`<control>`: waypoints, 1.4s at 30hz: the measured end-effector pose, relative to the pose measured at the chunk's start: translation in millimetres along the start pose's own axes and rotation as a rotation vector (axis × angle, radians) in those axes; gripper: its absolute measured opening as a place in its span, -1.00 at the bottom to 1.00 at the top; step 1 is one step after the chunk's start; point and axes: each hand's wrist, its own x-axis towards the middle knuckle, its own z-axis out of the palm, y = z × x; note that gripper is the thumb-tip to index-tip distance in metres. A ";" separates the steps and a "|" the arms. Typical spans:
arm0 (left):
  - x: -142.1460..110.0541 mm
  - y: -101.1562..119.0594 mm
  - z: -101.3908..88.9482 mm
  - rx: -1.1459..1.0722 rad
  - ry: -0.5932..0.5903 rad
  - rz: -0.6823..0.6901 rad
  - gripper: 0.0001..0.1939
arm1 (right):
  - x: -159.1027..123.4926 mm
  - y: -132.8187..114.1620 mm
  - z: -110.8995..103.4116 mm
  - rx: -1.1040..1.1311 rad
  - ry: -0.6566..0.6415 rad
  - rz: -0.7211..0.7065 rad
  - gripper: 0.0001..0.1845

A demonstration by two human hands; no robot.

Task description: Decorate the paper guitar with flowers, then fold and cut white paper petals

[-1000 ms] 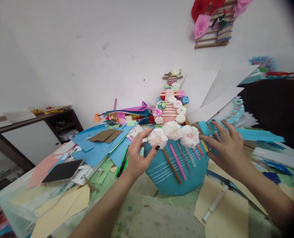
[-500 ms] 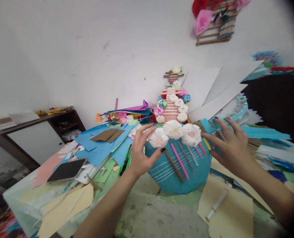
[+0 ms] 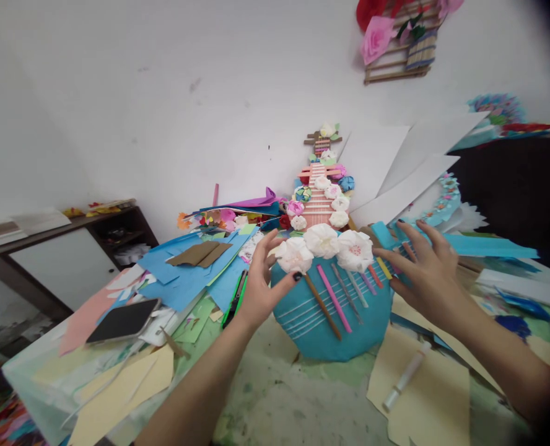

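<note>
A blue paper-covered lute model [image 3: 331, 344] leans on the table, its body towards me and its neck slanting to the upper right. White strings and several coloured strips cross its front. Along its top edge sit three white paper flowers, the left one [image 3: 293, 255], the middle one [image 3: 321, 240] and the right one [image 3: 355, 250]. My left hand [image 3: 263, 288] pinches the left flower, thumb in front at its lower edge and fingers at its far side. My right hand [image 3: 426, 266] grips the lute by its neck, fingers over the strings.
Blue paper sheets [image 3: 168, 275], a phone [image 3: 124, 321] and a green cutter [image 3: 235, 300] lie to the left. At right front, a white tube [image 3: 402, 384] rests on cream paper [image 3: 437, 412]. A pink flowered lute [image 3: 318, 207] stands behind, against the wall.
The view has shifted slightly. My left thumb and fingers have shifted a little on the left flower, which has tilted slightly. My right hand keeps its place on the neck.
</note>
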 end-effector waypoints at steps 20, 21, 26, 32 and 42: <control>14.8 -33.6 -41.5 -0.091 -0.380 -0.723 -0.71 | 0.2 -2.3 -1.0 0.003 -0.015 0.088 -0.35; 14.6 -36.2 -40.6 -0.112 -0.349 -0.726 -0.71 | 1.1 -2.3 -1.9 0.013 0.008 0.108 -0.32; 14.2 -48.0 -33.8 -0.274 -0.091 -0.713 -0.73 | 3.1 -1.8 -0.2 0.230 0.156 0.277 -0.34; 5.0 -64.2 -13.7 -0.540 0.168 -0.645 -0.76 | -6.9 -22.3 29.4 1.022 -0.114 0.651 -0.52; -10.7 -65.7 10.0 -0.554 0.094 -0.697 -0.72 | -12.4 -38.1 43.5 1.414 -0.211 0.763 -0.68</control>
